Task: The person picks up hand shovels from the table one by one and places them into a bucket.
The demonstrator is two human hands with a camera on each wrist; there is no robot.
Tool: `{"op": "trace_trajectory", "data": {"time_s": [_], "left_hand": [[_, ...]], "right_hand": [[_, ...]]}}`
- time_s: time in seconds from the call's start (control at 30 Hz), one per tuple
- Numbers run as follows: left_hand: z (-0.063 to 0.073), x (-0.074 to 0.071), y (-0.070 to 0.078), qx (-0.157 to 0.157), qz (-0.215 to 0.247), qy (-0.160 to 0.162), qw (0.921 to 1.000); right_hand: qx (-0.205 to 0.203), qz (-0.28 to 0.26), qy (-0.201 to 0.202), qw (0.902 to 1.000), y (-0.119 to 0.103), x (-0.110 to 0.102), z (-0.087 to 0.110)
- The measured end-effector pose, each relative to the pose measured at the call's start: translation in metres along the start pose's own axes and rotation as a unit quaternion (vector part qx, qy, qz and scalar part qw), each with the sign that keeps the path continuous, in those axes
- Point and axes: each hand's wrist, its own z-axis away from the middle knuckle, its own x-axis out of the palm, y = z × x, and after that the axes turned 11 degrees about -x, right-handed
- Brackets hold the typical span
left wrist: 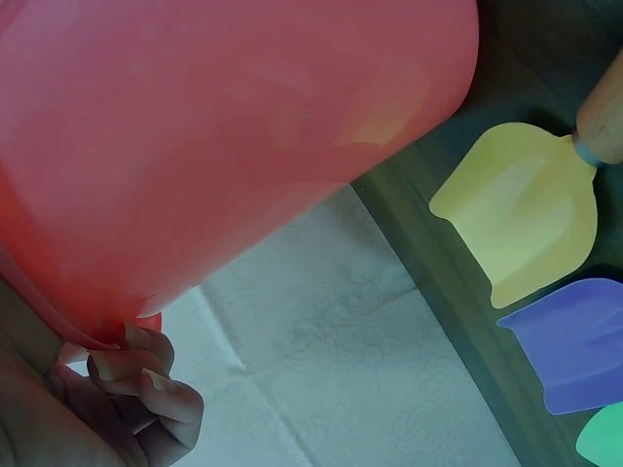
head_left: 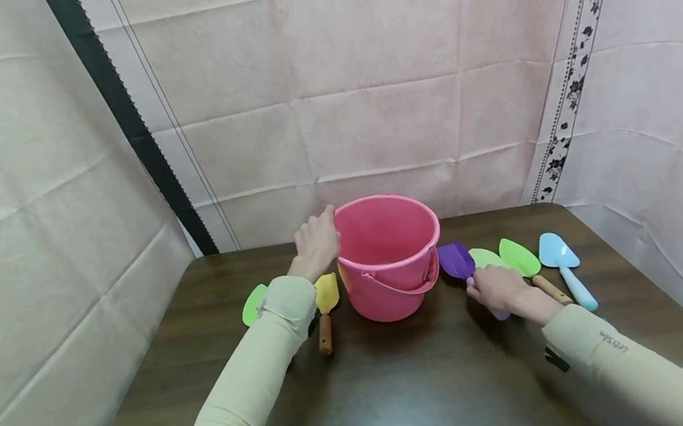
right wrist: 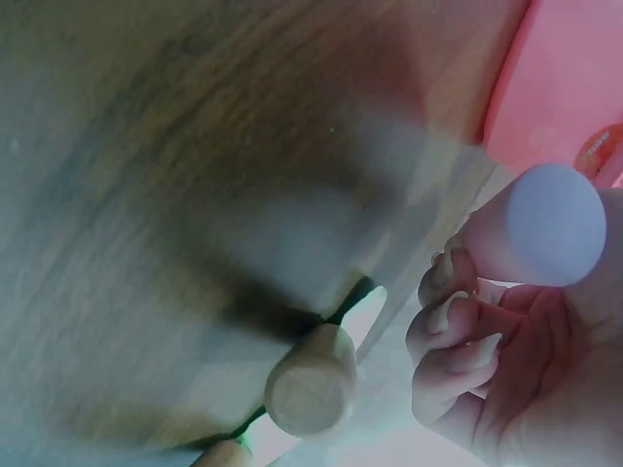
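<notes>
Pink bucket [head_left: 387,301]: stands upright on the brown table [head_left: 407,400], between the left hand [head_left: 317,242] and the right hand [head_left: 498,289]. Its carry handle [head_left: 405,293] hangs down toward the right hand's side.

Left hand: grips the bucket's rim with bent fingers, on the side away from the right hand.

Right hand: has its fingers curled around the lilac handle [right wrist: 557,226] of a purple shovel [head_left: 456,259].

Purple shovel: its scoop pokes out past the right hand, close to the bucket. I can't tell if the scoop touches the table.

Shovels by the right hand: a pale green shovel [head_left: 484,258] is partly hidden just behind it. To its right are a bright green shovel [head_left: 518,258] with a wooden handle, then a light blue shovel [head_left: 556,250] a bit farther off.

Shovels by the left hand: a yellow shovel [head_left: 326,292] lies under it, beside the bucket. Next come another purple shovel [left wrist: 574,348], which the left arm hides from the head view, and a green shovel [head_left: 254,304].

Step now: it looks like one hand steadies the bucket while the other picks up a shovel.

Next move needs: I think a tight hold on the lilac handle and a firm hold on the rim. The right hand should mind the shovels close by, and a bump could tip the bucket.
</notes>
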Motion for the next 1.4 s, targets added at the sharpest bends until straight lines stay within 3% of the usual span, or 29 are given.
{"op": "trace_trajectory", "data": {"time_s": [0.9, 1.4], "left_hand": [[0.0, 0.002, -0.003, 0.009, 0.0, 0.01, 0.9999], [0.001, 0.002, -0.003, 0.011, 0.004, 0.011, 0.9999]], "right_hand": [[0.006, -0.02, 0.012, 0.9997, 0.0, -0.027, 0.002], [-0.002, -0.002, 0.022, 0.9998, 0.003, -0.04, -0.001]]}}
